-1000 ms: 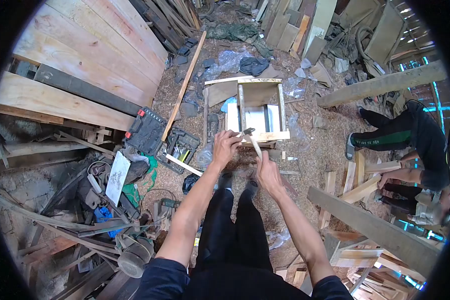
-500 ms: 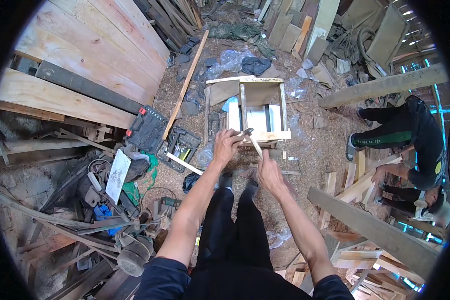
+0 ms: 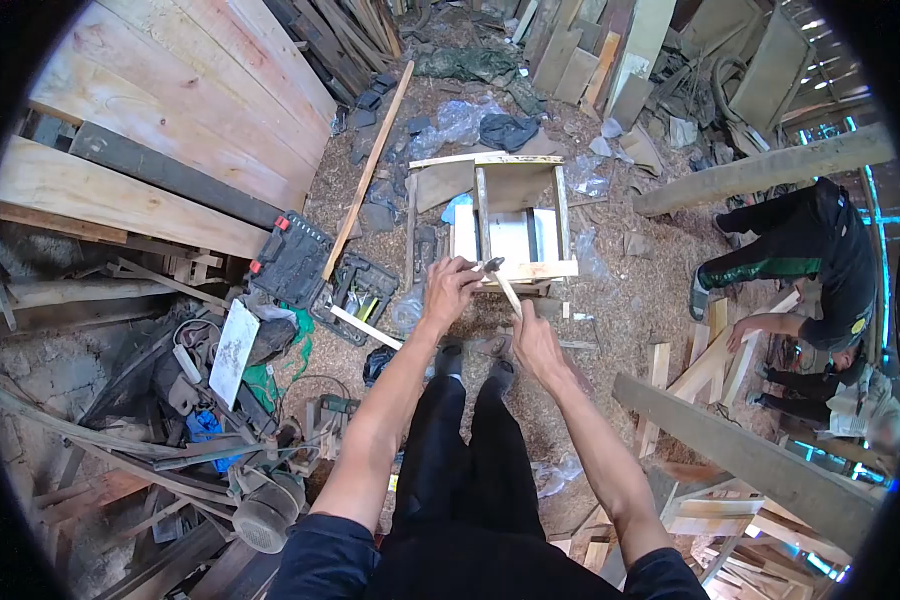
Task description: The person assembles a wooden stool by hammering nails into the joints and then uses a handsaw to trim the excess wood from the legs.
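"Some open room round the wooden frame [image 3: 545,270]?"

"Yep, mostly on R: sawdust-strewn floor [image 3: 620,300] btwn frame's edge and other person [image 3: 840,270]. Tighter on L, w/ long wood strip [image 3: 368,170] and open tool case [image 3: 290,258] nearby. Shoes [image 3: 502,372] just below near edge, so little space there."

"And the look of it?"

"Boxy, set on floor mid-view, straight ahead of feet. Pale raw rails at near and far edges, duller grey-brown sides, divider btwn two bays. White panel [image 3: 508,238] low inside, w/ dark strip across."

"Hands?"

"R hand [image 3: 535,345] wrapped tight round pale handle of hammer [image 3: 508,293], w/ head right by near rail's L end. L hand [image 3: 452,288] next to it, fingers bent, tips drawn close to thumb; can't tell if gripping anything or touching frame."

"Hard to make out?"

"L fingertips, too small to read. Frame's underside, hidden behind near rail. At R edge, bent over boards [image 3: 710,365], partly lost in shadow; white cloth [image 3: 865,405] below, blurry. Corners of view cut off by black round border."
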`<state>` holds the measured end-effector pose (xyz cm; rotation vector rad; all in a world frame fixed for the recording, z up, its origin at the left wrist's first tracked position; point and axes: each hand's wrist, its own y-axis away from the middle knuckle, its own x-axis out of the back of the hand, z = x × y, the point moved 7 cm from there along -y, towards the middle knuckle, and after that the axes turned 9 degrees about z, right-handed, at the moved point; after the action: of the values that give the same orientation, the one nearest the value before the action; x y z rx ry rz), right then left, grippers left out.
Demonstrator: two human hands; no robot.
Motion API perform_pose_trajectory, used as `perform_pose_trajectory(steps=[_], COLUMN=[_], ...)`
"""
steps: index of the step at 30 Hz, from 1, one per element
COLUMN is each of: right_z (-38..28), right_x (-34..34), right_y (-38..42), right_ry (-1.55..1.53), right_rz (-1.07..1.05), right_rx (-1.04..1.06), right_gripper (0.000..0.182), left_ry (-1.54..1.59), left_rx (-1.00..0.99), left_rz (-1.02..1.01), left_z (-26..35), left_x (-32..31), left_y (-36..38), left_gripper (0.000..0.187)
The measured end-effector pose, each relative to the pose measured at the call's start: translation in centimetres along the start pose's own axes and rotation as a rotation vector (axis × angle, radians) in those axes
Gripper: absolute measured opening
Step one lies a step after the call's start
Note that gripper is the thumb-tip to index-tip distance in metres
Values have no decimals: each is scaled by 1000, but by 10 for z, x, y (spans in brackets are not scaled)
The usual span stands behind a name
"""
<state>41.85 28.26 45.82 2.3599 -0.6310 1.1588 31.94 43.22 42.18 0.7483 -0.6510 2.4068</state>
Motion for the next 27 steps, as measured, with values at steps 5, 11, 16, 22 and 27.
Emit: perform_pose_trajectory(steps=[5,11,16,22,27], right_z=[17,8,-18,7,7], right_x=[9,14,17,-3,-15], right_y=[-1,2,6,11,7], right_ry=[-32,-30,-189,-267,-312], right_rz=[39,22,76,72,-27], right_rx=[-96,-72,-85,-258,-245], right_gripper=[19,20,24,28,31], left_ry=[51,69,58,64,99], left_rx=[105,135,135,122,127], left_rz=[10,-23,-58,-18,3], left_z=[-2,-5,-6,-3,-5], left_x=[2,0,0,-2,-2], left_y=[-4,-4,-7,-6,-4], left_gripper=[22,31,33,30,26])
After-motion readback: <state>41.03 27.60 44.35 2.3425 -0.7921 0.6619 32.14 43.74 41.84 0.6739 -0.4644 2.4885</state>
